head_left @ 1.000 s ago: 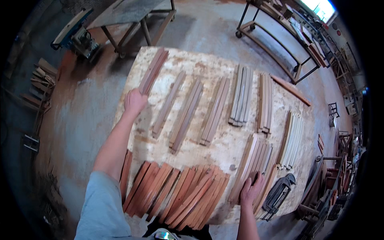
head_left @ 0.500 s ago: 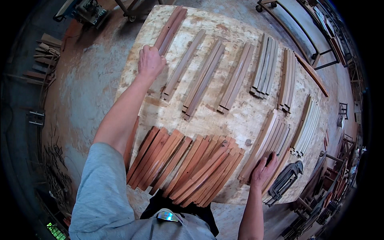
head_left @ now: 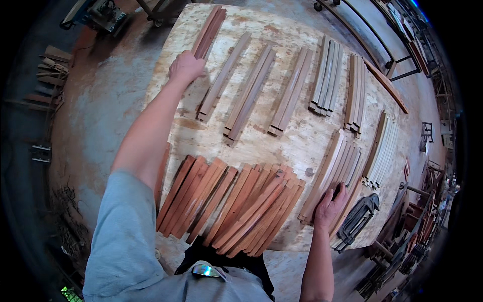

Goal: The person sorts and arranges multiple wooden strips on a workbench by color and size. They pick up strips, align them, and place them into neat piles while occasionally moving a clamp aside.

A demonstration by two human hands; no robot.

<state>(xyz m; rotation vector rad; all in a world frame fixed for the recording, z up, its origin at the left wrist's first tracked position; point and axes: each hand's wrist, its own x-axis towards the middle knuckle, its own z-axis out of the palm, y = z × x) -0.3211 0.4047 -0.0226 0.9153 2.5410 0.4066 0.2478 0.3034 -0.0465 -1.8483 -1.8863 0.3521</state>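
Observation:
My left hand (head_left: 186, 67) reaches to the far left of the table and is closed around the near end of a bundle of reddish-brown wooden strips (head_left: 208, 31). The palm hides that end of the bundle. At the right, my right hand (head_left: 330, 205) rests with fingers apart on a group of pale brown wooden strips (head_left: 338, 163), without gripping them. A single brown strip (head_left: 224, 78) lies just right of my left hand. Close to my body is a wide, loose row of reddish wooden strips (head_left: 236, 204), some crossing over others.
Sorted groups of strips (head_left: 250, 94) stretch across the worn wooden table (head_left: 287, 156). Near the right edge, a dark metal clamp (head_left: 358, 221) lies beside my right hand. A wheeled metal frame (head_left: 359, 35) stands beyond the table, and a machine (head_left: 103, 17) at the far left.
My left hand has moved slightly farther away with the strips, which now sit turned and more tightly together. My right hand stays on its group. The whole view has shifted a little.

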